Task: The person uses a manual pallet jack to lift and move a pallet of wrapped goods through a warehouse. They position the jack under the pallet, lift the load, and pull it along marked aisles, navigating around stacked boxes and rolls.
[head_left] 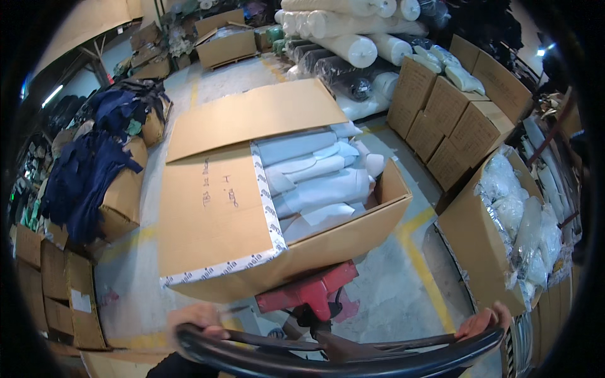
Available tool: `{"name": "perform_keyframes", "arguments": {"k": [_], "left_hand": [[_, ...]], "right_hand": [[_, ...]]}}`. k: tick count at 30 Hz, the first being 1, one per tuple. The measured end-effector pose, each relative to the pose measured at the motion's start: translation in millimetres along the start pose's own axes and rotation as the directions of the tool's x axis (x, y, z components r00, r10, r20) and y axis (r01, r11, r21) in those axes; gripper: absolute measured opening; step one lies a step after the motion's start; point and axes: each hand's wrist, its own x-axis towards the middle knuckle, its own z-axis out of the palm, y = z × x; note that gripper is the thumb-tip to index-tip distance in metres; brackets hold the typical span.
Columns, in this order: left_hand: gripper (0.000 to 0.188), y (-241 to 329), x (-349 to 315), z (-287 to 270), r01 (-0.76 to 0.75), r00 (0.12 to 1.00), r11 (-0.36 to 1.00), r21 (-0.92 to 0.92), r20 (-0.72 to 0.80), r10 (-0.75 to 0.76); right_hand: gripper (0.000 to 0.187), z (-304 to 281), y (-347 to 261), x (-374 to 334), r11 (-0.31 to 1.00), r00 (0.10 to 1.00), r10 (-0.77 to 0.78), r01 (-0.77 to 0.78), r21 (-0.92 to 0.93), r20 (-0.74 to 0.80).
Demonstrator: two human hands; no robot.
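Note:
My left hand (195, 317) grips the left end of a black loop handle (340, 356) of a red pallet jack (309, 291). At the handle's right end, my right hand (484, 320) is closed around it too. On the jack in front of me rides a large cardboard box (214, 214), one flap folded over its left half. Its open right half shows pale blue folded cloth pieces in clear bags (315, 183).
An open box of bagged white goods (504, 227) stands close on the right. Stacked cartons (454, 120) and fabric rolls (353, 31) lie ahead right. Boxes draped with dark blue cloth (94, 170) line the left. Grey floor with yellow lines (422, 264) runs between.

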Motion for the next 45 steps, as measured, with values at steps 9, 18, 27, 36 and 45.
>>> {"name": "perform_keyframes", "arguments": {"k": [9,18,27,36,45], "left_hand": [[0.016,1.0,-21.2,16.7,0.236,0.694,0.802,0.549,-0.673,0.256],[0.031,-41.3,-21.8,-67.5,0.088,0.783,0.623,0.778,-0.440,0.439],[0.019,-96.8,-22.8,-54.8,-0.136,0.804,0.888,0.438,-0.475,0.358],[0.018,-184.9,10.6,-39.0,0.111,0.647,0.933,0.343,-0.738,0.194],[0.024,-336.3,71.5,-43.4,-0.217,0.690,0.847,0.485,-0.538,0.485]], "right_hand": [[0.026,47.5,-34.4,22.6,0.986,0.941,-0.074,0.119,-0.120,0.329],[0.024,59.7,-28.8,28.9,0.984,0.888,-0.176,0.165,0.063,0.425],[0.036,73.7,24.2,6.3,0.942,0.831,-0.333,0.314,0.120,0.445],[0.028,121.6,115.9,15.5,0.894,0.815,-0.442,0.366,0.260,0.375],[0.026,222.3,258.6,67.2,0.856,0.806,-0.517,0.482,0.187,0.289]]}}
